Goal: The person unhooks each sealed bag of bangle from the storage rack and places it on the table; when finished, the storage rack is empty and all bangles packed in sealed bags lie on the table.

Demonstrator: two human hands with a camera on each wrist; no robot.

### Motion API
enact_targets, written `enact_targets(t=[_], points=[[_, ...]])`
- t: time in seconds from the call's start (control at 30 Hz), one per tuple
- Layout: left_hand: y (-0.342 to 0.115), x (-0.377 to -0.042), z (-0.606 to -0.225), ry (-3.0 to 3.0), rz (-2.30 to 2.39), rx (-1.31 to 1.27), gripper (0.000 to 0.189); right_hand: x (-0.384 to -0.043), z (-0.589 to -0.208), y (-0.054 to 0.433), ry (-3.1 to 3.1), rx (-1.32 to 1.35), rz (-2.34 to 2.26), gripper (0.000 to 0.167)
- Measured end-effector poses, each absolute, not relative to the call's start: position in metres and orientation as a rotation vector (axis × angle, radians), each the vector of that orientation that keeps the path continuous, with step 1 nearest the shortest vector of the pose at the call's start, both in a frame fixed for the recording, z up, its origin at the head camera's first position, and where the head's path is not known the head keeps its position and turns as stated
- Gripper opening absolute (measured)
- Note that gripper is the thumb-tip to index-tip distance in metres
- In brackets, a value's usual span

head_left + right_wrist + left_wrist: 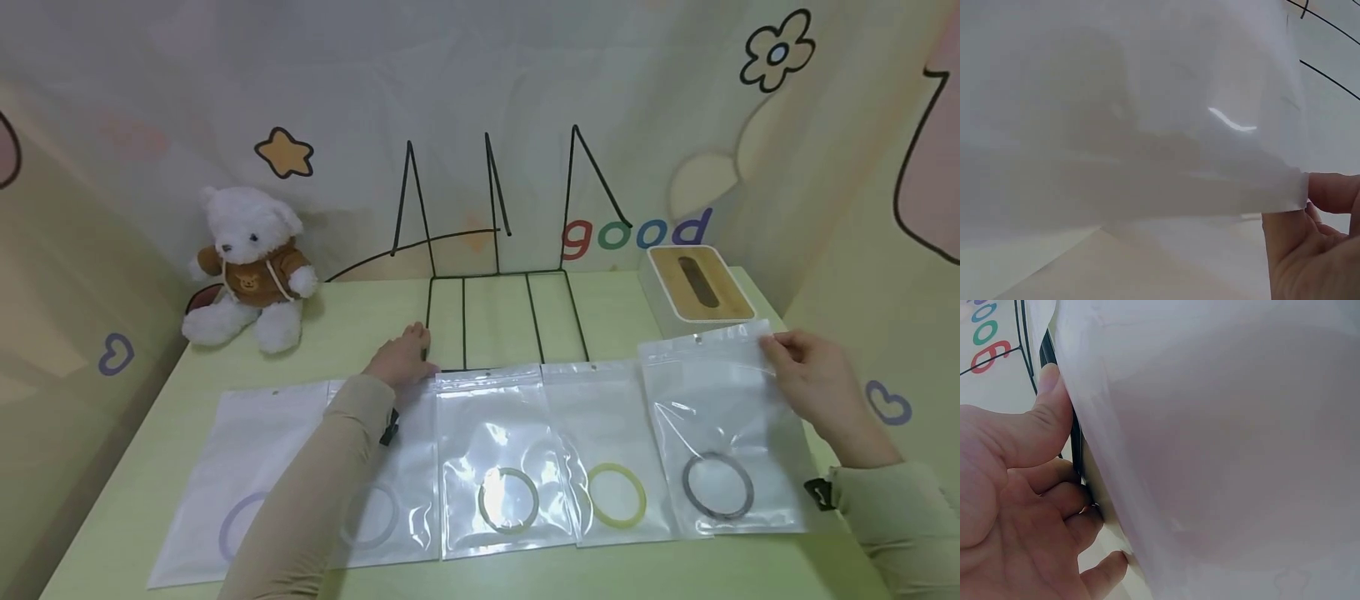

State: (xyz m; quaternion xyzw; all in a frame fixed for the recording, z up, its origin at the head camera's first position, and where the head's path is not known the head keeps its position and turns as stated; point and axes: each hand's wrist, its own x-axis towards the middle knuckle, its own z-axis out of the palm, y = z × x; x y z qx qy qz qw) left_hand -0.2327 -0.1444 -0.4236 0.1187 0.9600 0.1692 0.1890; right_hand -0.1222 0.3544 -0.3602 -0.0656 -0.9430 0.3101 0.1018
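Observation:
In the head view my right hand [817,392] pinches the upper right corner of the rightmost zip-lock bag [720,392], which has a dark greyish bangle [717,486] in it. The right wrist view shows thumb and fingers on the edge of this translucent bag [1147,112]. My left hand [397,358] holds the near left corner of a black wire rack [465,325]; in the left wrist view its thumb lies against the dark bar and its fingers curl beside it. Another bag [412,467] with a pale bangle lies partly under the left forearm.
Several bags lie side by side, among them one with a yellow-green bangle [508,500] and one with a yellow bangle [617,496]. A lavender bangle [228,533] is partly hidden by the left sleeve. A white teddy bear [251,267] and a wooden-topped tissue box [697,287] stand behind.

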Motion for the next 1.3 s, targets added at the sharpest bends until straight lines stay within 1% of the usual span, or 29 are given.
enact_targets(t=[0.13, 0.3, 1.3], points=[[-0.145, -0.233, -0.426, 2.707, 0.465, 0.336, 0.075, -0.125, -0.375, 0.359, -2.822, -0.162, 0.899, 0.046], [-0.145, -0.235, -0.428, 2.713, 0.452, 0.345, 0.075, -0.127, -0.383, 0.361, -2.86, -0.12, 0.839, 0.044], [-0.143, -0.236, -0.428, 2.7, 0.435, 0.337, 0.075, -0.114, -0.388, 0.373, -3.1, -0.075, 0.75, 0.04]])
